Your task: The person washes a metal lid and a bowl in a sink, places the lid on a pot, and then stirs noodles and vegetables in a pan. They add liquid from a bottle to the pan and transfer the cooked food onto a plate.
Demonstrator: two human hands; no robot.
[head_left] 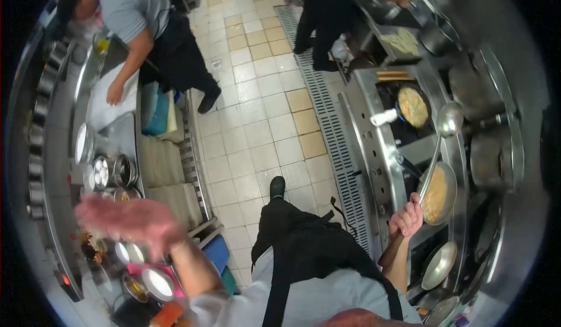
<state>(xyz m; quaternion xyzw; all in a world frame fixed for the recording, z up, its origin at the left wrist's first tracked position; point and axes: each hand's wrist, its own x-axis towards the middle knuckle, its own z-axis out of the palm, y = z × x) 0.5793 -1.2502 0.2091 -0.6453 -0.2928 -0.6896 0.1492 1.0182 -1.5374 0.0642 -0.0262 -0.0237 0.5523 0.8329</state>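
Observation:
My right hand (406, 219) is closed around the handle of a long metal ladle (450, 119), whose bowl points up and away over the stove. Beside that hand, a pan (449, 181) holds yellow, egg-like food (433, 198). My left hand (128, 219) is stretched out over the left counter, smeared by motion, so its fingers are unclear. Under and around it stand metal bowls, a white-filled bowl (158, 284) and a small bowl with yellow contents (135, 289). Farther up the stove, another pan (414, 106) holds a round, omelette-like food.
One person (137, 17) leans over the left counter; another person (327, 11) stands at the upper right. A tiled floor (263, 122) with a drain grate (324, 117) runs between the counters. An empty pan (439, 265) sits at the lower right.

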